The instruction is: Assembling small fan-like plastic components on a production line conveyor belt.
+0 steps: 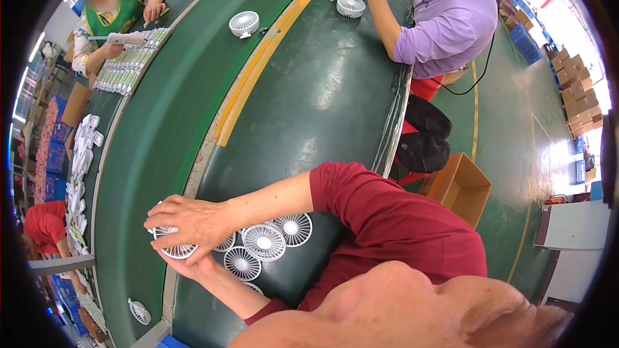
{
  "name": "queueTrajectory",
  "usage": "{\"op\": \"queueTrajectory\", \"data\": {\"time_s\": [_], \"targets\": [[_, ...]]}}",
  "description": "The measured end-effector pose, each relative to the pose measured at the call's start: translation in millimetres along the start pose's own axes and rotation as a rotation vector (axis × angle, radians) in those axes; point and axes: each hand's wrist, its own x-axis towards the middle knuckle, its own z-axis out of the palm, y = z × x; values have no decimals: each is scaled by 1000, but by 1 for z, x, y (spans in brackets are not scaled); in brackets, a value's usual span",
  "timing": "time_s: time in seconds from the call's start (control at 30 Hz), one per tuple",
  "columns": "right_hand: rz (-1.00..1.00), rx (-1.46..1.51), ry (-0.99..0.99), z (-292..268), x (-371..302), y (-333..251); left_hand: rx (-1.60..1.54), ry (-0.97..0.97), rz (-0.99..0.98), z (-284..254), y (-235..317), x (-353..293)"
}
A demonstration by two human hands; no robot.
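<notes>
At the inner edge of the conveyor I hold a white round fan head (175,249) between both hands. My right hand (201,220) lies over it from above, fingers curled across its spoked grille. Underneath, my left hand (193,267) supports its lower side; most of those fingers are hidden. Beside my wrists, several loose white round fan grilles (264,243) lie on the dark green worktable (303,106), some overlapping and partly covered by my arms.
The green conveyor belt (155,135) carries a white fan (244,24) farther up and another white fan part (139,311) near the bottom. A co-worker in purple (451,22) handles fan parts at the far table end. Across the belt, a person in a green apron (116,16) works beside rows of parts.
</notes>
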Motion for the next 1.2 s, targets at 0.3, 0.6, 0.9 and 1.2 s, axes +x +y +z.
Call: {"op": "queueTrajectory", "data": {"time_s": [0.3, 0.6, 0.9, 1.2], "targets": [[605, 932, -25, 14, 5, -7, 775, 53, 847, 28, -25, -14], [242, 425, -48, 12, -2, 4, 301, -12, 465, 20, -6, -10], [462, 748, -66, 31, -12, -7, 596, 259, 747, 27, -15, -18], [401, -32, -3, -15, -1, 83, 916, 23, 476, -5, -11, 11]]}}
